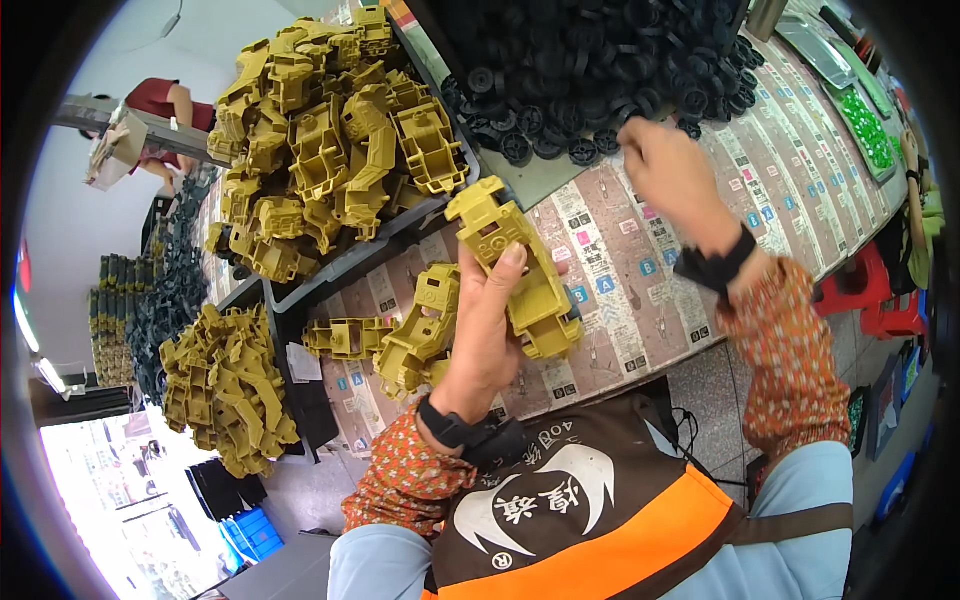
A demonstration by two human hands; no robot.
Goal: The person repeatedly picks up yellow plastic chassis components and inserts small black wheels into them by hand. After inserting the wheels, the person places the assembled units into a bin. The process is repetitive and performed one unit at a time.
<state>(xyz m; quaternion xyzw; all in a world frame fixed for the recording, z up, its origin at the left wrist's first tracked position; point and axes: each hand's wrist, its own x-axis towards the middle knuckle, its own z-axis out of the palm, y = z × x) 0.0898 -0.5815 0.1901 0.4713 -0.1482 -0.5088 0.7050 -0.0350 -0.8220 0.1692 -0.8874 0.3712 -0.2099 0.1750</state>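
My left hand grips a mustard-yellow plastic toy vehicle body, its thumb pressed on the upper face. The body is held tilted above the table. At the near edge of a heap of small black toy wheels is my right hand, slightly blurred. Its fingers are drawn together; whether a wheel is between them cannot be made out. Two more yellow bodies, one long and one short, lie on the table left of my left hand.
A dark crate heaped with yellow bodies stands at the far left, with another yellow pile nearer. Paper with printed patterns covers the table. At right are a tray of green pieces and red stools. Other people are nearby.
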